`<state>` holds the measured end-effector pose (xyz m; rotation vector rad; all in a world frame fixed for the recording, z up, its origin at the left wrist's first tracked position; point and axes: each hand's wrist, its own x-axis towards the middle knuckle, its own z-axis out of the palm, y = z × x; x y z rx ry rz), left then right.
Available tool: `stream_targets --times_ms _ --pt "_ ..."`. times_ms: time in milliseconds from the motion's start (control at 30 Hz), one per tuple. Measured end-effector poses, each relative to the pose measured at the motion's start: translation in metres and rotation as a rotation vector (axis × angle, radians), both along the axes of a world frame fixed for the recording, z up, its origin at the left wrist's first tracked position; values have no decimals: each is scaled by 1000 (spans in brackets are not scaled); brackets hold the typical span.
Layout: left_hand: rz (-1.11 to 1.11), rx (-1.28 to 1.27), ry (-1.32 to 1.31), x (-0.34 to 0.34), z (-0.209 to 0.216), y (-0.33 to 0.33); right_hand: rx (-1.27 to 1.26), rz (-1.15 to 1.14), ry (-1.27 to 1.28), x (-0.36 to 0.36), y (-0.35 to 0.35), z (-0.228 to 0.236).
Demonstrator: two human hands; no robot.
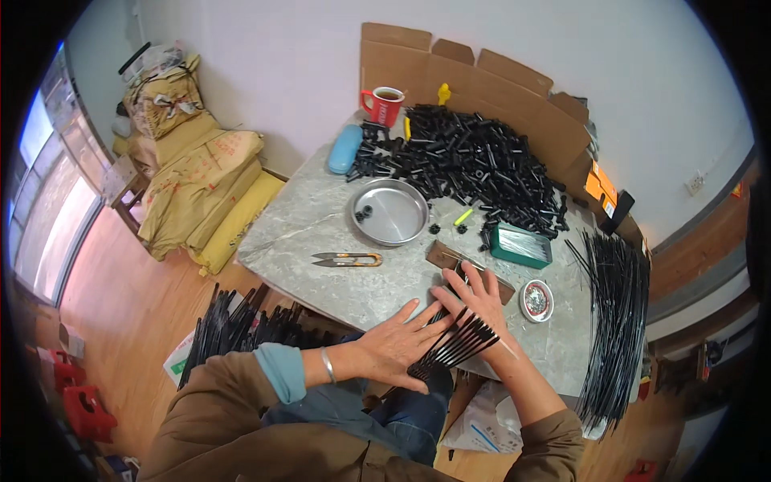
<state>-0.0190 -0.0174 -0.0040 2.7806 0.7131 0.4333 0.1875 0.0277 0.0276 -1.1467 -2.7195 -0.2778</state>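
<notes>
My left hand [404, 341] is open, fingers spread toward a fanned bundle of thin black rods [462, 344] in front of my lap. The rods lie slantwise between my two hands, and what bears their weight is hidden. My right hand [479, 304] also has its fingers stretched out, pointing away over a small brown wooden block [444, 256] on the table. Part of the block is covered by those fingers. Beside it stands a small white bowl [536, 301] with silvery bits in it. A green box [520, 246] of thin clear or silvery pieces is just beyond.
On the grey table [297, 233] are a round metal pan [390, 212], thread snips [347, 259], a blue case [345, 149], a red mug [383, 107] and a heap of black parts [474, 161]. Long black rods [614, 329] line the right edge. Cardboard [498, 76] stands behind.
</notes>
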Motion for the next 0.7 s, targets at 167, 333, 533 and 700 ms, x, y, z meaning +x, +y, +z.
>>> stream_targets --times_ms 167,333,533,700 --pt "-219 -200 -276 -10 19 7 9 23 14 2 5 -4" --pt "-130 -54 -812 -54 191 28 -1042 266 882 -45 -73 72" --pt "428 -503 -753 -71 144 14 -1732 165 933 -36 -88 33" --pt "293 -344 -96 -91 62 -80 -1910 -31 519 -12 -89 -21"
